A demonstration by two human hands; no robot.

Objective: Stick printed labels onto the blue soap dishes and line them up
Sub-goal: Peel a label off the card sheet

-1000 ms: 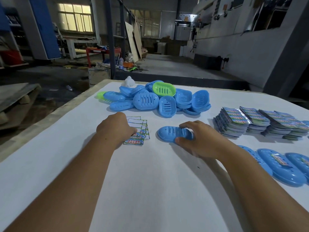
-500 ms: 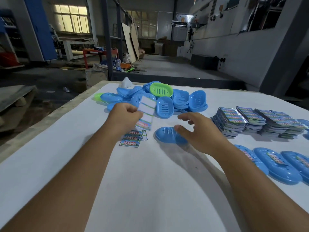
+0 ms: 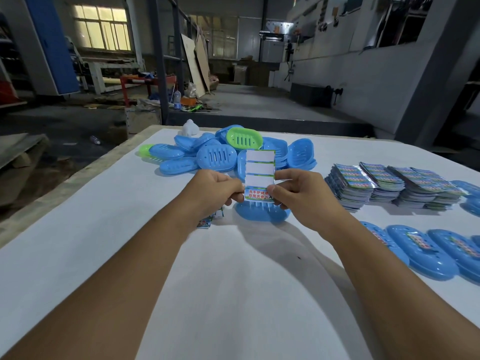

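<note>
Both my left hand point(image 3: 217, 189) and right hand point(image 3: 293, 189) pinch the thin, floppy paper label strip point(image 3: 259, 175) by its bottom printed label, just above the blue oval plastic soap dish point(image 3: 262, 213) on the white worktop point(image 3: 233, 281).

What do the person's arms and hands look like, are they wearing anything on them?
Both arms are bare as far as the picture shows: no sleeves can be seen. The left hand and the right hand wear no gloves, and no watch, bracelet or ring shows on either wrist or on the fingers in view. The fingernails look short and plain.
</note>
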